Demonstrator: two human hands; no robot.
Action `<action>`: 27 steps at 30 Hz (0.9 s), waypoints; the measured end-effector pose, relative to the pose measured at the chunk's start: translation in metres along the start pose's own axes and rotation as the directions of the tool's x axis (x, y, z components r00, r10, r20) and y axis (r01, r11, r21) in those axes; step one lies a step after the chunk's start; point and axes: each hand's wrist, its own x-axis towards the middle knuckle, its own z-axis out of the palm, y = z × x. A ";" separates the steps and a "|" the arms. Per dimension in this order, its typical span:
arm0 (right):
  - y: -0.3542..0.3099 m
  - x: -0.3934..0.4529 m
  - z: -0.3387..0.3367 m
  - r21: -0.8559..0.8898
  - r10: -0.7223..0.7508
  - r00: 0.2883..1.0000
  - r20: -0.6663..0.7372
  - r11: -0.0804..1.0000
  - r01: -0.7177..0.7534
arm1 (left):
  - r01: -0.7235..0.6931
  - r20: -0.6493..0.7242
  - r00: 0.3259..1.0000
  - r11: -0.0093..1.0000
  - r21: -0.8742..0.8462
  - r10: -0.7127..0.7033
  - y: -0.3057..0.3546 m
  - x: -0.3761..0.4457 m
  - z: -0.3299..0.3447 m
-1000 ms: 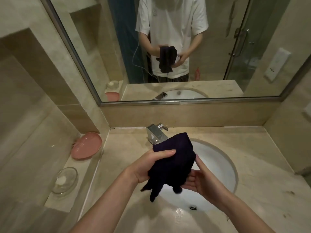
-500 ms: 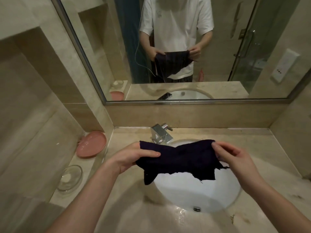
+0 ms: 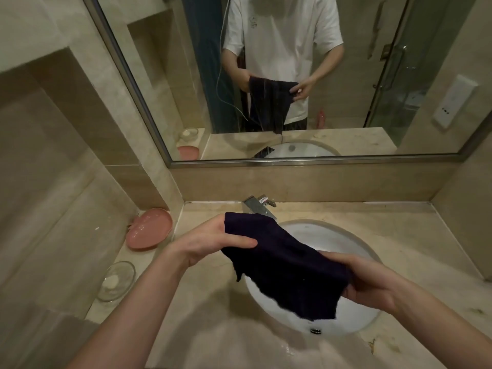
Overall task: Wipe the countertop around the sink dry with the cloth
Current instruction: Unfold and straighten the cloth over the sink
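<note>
Hands hold a dark purple terry cloth point(image 3: 287, 265) above the white oval sink point(image 3: 332, 235): left hand point(image 3: 210, 241) pinches its far corner, right hand point(image 3: 364, 280) grips its near edge.

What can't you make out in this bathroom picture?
- Head view: the right hand's fingers, tucked behind the dark cloth.
- The faucet spout, partly covered by the cloth.
- The white lump in the glass dish: too small to identify.
- How wet the countertop is: dim light and glare.
</note>
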 end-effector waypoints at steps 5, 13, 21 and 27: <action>-0.012 -0.005 -0.008 -0.101 -0.434 0.889 -0.146 0.901 0.423 | 0.050 -0.109 0.993 0.998 0.030 -0.047 0.000 -0.002 -0.014; -0.061 -0.027 -0.025 -0.951 -0.700 0.706 -0.103 0.277 0.137 | -0.030 -0.322 0.947 0.999 -0.039 0.016 -0.013 0.002 -0.012; -0.081 -0.043 -0.023 -0.960 -0.729 0.672 -0.134 0.265 0.095 | -0.212 -0.596 0.781 0.977 0.032 0.189 -0.017 0.018 0.000; -0.076 -0.053 -0.017 -0.778 -0.759 0.649 0.057 0.373 0.505 | -0.345 -0.516 0.798 0.938 0.033 0.311 -0.005 0.013 0.004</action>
